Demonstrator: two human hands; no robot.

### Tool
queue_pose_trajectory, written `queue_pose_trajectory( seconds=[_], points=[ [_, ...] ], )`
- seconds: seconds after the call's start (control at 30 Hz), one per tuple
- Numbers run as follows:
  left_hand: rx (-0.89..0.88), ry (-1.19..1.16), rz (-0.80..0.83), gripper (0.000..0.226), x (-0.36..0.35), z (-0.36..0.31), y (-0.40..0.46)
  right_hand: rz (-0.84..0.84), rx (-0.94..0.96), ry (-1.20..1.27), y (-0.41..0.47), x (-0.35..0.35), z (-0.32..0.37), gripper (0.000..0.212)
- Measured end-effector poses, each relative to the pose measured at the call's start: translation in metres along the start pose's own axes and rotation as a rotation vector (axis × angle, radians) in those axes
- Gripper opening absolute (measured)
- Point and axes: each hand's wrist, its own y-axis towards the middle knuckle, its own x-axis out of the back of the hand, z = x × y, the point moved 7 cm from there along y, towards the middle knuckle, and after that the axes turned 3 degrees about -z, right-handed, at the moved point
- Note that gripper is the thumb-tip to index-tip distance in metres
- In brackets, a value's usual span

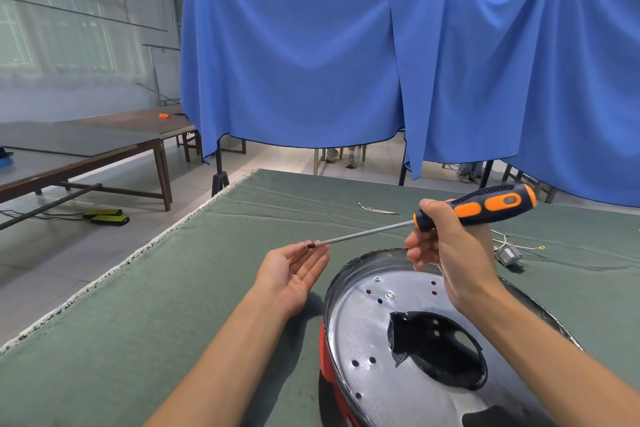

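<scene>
My right hand (446, 246) grips a screwdriver (485, 206) by its dark blue and orange handle, with the long metal shaft pointing left. A small dark screw (309, 245) sits at the shaft's tip. My left hand (294, 274) is held palm up under that tip, fingers relaxed, fingertips touching the tip. Below both hands an upturned appliance (398, 340) with a round shiny metal base plate, a red side and a large dark opening stands on the green cloth. One screw (377, 278) remains near the plate's far rim.
The table is covered by a green cloth (173, 305), its left edge running diagonally. Loose wires and a small grey part (509, 255) lie at the right, another wire (375, 210) farther back. Blue curtains (346, 45) hang behind. Brown tables (86, 156) stand to the left.
</scene>
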Motion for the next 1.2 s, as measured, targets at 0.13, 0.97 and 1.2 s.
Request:
queue_pose_trajectory(
  seconds=[0.13,0.97,1.2],
  points=[
    [-0.01,0.005,-0.007,0.016,0.001,-0.001,0.0,0.004,0.003,-0.015,0.0,-0.001,0.0,0.034],
    [-0.069,-0.212,0.01,0.02,-0.008,-0.004,-0.006,-0.027,0.038,-0.088,-0.004,0.001,0.0,0.033],
    [-0.092,-0.354,0.038,0.018,-0.019,-0.003,-0.013,-0.141,0.027,-0.054,-0.005,0.0,-0.005,0.033]
  ],
)
